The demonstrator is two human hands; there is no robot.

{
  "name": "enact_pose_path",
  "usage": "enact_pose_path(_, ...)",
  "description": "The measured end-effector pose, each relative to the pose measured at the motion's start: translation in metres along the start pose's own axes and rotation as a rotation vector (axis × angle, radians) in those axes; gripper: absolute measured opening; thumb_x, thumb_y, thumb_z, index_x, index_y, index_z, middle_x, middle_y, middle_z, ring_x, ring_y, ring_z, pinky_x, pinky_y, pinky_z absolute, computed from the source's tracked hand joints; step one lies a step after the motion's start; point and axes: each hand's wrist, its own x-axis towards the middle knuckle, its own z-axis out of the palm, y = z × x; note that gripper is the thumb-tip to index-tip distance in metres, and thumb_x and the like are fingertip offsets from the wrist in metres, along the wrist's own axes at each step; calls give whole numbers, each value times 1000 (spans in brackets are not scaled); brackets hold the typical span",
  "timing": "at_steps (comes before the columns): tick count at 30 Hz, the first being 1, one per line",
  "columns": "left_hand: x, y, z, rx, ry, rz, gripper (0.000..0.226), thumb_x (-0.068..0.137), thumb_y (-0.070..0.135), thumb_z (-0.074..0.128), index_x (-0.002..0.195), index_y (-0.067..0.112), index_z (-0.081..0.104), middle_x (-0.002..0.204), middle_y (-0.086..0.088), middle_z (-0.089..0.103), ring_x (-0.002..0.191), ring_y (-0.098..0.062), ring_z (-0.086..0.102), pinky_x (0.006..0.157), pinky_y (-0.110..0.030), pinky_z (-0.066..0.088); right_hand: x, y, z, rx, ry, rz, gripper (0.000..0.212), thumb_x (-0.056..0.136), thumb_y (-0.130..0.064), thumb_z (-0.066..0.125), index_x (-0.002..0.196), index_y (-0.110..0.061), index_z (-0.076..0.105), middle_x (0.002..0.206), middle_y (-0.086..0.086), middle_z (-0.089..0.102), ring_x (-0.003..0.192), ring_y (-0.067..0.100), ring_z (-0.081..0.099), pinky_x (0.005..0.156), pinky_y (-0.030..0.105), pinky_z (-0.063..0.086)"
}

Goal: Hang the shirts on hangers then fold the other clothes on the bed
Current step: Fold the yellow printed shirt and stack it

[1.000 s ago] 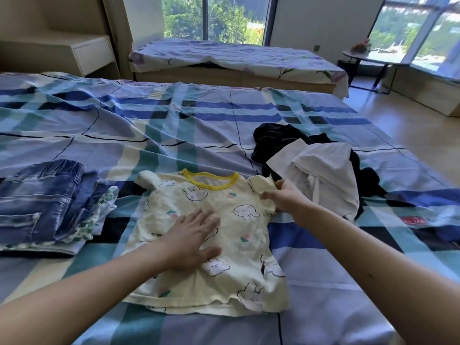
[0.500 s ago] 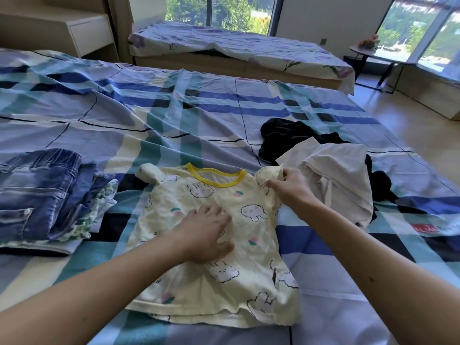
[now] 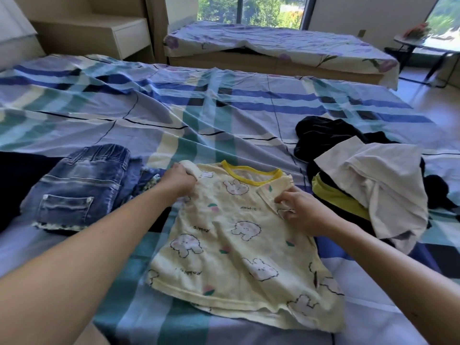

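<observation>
Bed: both hands grip tee's sleeves

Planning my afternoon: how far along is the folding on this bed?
Done: jeans lie folded at left. In hand: the yellow shirt lies flat; the left hand grips one sleeve, the right hand pinches the other, folded inward. To do: the white garment and black garment, crumpled at right. No hangers in view.

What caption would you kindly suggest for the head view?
Left hand and right hand each grip a sleeve of the rabbit-print shirt.
</observation>
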Motion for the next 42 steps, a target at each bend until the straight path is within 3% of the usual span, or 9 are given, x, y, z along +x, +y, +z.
enact_pose_path(3, 14, -2, -2, -587, -45, -151, 45, 74, 3, 66, 116, -3, 54, 108, -19, 65, 91, -31, 65, 69, -36, 55, -3, -5, 3, 3, 57, 12, 38, 95, -21, 60, 133, -22, 58, 138, -1, 46, 125, 25, 50, 107, 36, 40)
enact_pose_path(6, 21, -1, -2, -761, -215, -186, 12, 81, 2, 71, 90, 0, 65, 80, -14, 64, 59, -21, 61, 51, -28, 52, -7, -13, 6, -40, 172, -45, 48, 93, -17, 62, 139, -25, 53, 144, -3, 42, 130, 23, 46, 110, 35, 35)
enact_pose_path(12, 30, -1, -6, -368, -71, 52, 22, 79, 16, 79, 96, 8, 67, 87, -10, 70, 71, -25, 67, 58, -32, 52, -9, -29, 21, -86, 115, -147, 58, 93, -27, 64, 147, -28, 44, 156, -2, 31, 144, 22, 32, 120, 38, 22)
enact_pose_path(17, 28, -2, -21, -73, -190, 144, 40, 76, 14, 81, 108, 13, 56, 100, -7, 67, 88, -24, 68, 72, -39, 60, -4, -23, 20, -56, 58, -106, 56, 92, -32, 63, 144, -28, 45, 150, -3, 35, 137, 21, 39, 114, 34, 28)
enact_pose_path(21, 31, -6, -24, 7, 27, 148, 56, 72, 17, 81, 119, 15, 50, 116, 2, 60, 101, -25, 63, 78, -36, 53, -4, -25, 19, -70, 56, -108, 56, 92, -33, 62, 145, -27, 44, 148, -3, 36, 135, 20, 40, 112, 33, 28)
enact_pose_path(28, 24, 7, -14, 71, 277, 196, 19, 84, 15, 62, 102, 11, 59, 101, -11, 64, 94, -33, 60, 76, -38, 49, -7, -26, 16, -67, 32, -106, 57, 94, -34, 61, 147, -26, 42, 148, -2, 37, 134, 21, 39, 112, 34, 28)
enact_pose_path(33, 7, 21, -5, -166, -92, 535, 44, 84, 8, 72, 123, 23, 58, 98, 2, 62, 74, -18, 63, 70, -30, 54, -7, -26, 15, -48, 24, -103, 60, 93, -35, 62, 149, -26, 39, 148, -2, 37, 135, 22, 40, 112, 34, 30)
enact_pose_path(36, 2, 23, 5, -183, -360, 515, 42, 93, 23, 69, 132, 27, 55, 110, -2, 63, 75, -18, 66, 56, -22, 50, -6, -27, 13, -2, 37, -95, 61, 95, -37, 61, 150, -28, 36, 145, -2, 39, 131, 23, 44, 108, 35, 33)
enact_pose_path(42, 15, 8, 29, 342, -164, 535, 26, 95, 34, 63, 119, 23, 66, 116, -2, 66, 100, -18, 60, 91, -34, 51, 7, -16, -1, 150, 233, -44, 51, 98, -24, 57, 147, -21, 42, 144, 4, 42, 131, 25, 46, 107, 35, 36)
